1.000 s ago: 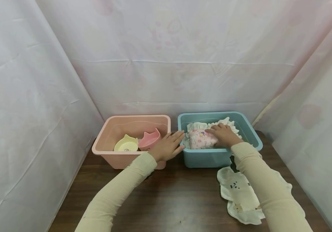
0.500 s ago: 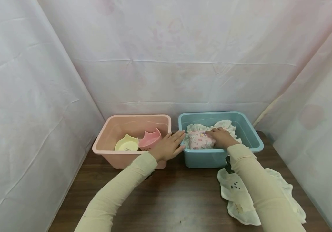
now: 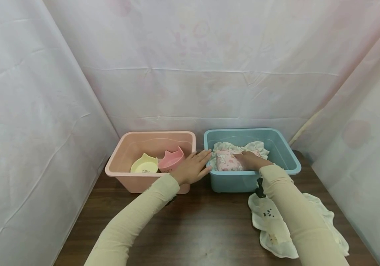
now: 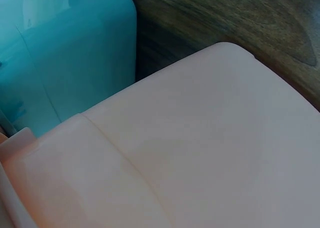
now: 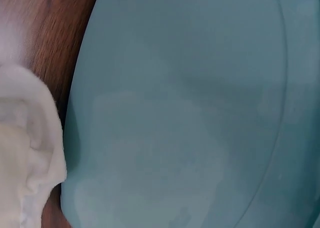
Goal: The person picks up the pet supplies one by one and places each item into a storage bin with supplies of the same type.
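My left hand (image 3: 191, 168) lies with straight fingers across the pink bin's near right corner, fingertips at the left rim of the blue bin (image 3: 236, 181). Inside the blue bin, my right hand (image 3: 253, 160) rests on a folded pink printed cloth (image 3: 228, 161), which has white ruffled fabric (image 3: 226, 146) behind it. The right thumb and some fingertips are hidden. Only the blue bin's outer wall (image 5: 190, 107) and a piece of white cloth (image 5: 25, 148) appear in the right wrist view. The left wrist view is mostly the pink bin's wall (image 4: 200, 133).
In the pink bin (image 3: 126, 155) sit a yellow cat-eared bowl (image 3: 145, 166) and a pink cat-eared bowl (image 3: 171, 159). A white scalloped cloth with animal faces (image 3: 274, 227) lies on the dark wooden table (image 3: 206, 229), partly under my right forearm. Pale curtains (image 3: 190, 74) enclose the table.
My right hand has sunk lower into the blue bin. The white ruffled fabric behind it now sits lower and flatter. My left hand has stayed in place.
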`<state>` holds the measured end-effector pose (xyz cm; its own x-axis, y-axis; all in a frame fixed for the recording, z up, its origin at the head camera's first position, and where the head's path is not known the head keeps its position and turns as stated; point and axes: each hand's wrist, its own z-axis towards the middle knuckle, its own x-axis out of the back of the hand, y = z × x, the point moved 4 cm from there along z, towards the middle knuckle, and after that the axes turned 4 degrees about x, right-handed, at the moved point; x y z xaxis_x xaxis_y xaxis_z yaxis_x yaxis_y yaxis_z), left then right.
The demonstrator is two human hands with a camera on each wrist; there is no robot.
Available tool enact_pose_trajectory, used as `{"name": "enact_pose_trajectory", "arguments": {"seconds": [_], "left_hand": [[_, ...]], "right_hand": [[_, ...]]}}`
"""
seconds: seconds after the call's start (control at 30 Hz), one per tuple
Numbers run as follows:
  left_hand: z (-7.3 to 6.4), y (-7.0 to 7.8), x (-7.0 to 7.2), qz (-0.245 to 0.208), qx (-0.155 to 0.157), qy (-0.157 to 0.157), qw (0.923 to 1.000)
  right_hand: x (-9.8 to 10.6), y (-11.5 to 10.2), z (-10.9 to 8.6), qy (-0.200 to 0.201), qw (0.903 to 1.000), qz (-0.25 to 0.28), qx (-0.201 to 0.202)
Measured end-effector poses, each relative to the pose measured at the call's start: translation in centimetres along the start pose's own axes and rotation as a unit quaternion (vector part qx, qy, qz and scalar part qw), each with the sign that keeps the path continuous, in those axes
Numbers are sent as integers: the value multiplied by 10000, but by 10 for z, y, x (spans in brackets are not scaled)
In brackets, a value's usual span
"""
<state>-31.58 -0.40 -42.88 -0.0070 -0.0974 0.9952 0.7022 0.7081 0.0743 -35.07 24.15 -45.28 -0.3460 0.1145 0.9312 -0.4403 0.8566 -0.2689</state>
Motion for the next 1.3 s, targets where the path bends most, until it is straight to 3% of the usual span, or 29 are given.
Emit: {"name": "enact_pose_trajectory", "arguments": {"seconds": [0.1,0.27,0.5,0.77,1.13,1.3], "left_hand": [[0,0,-1,-46,-13,23,10000],[0,0,-3,67,-26,14,10000],[1,0,-4,16,-47,72,10000],[2,1,-4,17,-13,102,9999],[3,1,-3,91,-43,127,9999],[4,1,-6,26,-77,141,9999]], "right_hand": [[-1,-3,2,-350,9994,-50,61],[-4,-7,1,-661,9974,54,-277],[-7,-9,-3,-827,9954,-50,-489],[-8,-8,-9,-935,9909,284,-921],[-6,-6,-6,-820,9917,415,-899],[0,-6,-4,-691,9965,229,-404]]}}
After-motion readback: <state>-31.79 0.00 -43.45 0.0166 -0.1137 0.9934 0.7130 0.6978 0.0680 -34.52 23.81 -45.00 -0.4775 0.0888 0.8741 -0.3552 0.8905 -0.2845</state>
